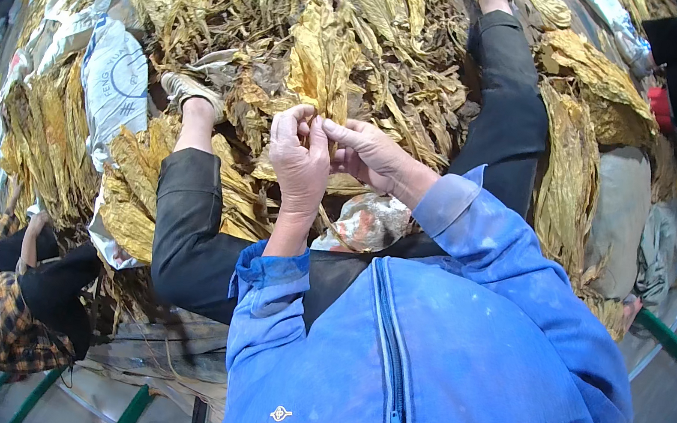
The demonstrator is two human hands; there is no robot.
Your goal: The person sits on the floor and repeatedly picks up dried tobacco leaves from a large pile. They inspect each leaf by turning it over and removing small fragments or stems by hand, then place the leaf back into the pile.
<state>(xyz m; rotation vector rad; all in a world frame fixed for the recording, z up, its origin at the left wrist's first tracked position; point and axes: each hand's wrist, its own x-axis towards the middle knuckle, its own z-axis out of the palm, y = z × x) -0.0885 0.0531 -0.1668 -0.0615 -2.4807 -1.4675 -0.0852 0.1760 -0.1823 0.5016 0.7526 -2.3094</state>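
Before my chest, my left hand (300, 154) and my right hand (372, 154) meet at the stem end of a yellow dried tobacco leaf (322, 60). The fingertips of both hands pinch it, and its blade points away from me over the heap. Whether it is one leaf or a small bunch, I cannot tell. Brown, crumpled dried leaves (412, 105) lie beneath and beyond it, between my outstretched legs. Under my right wrist sits a whitish bundle with orange patches (369, 223). My palms are partly hidden.
Yellow leaf bundles lie left (50, 138) and right (567, 179). A white printed sack (115, 83) is by my left foot, a grey sack (618, 218) at the right. A co-worker in a checked shirt (14, 322) sits at lower left. Green bars (673, 346) edge the floor.
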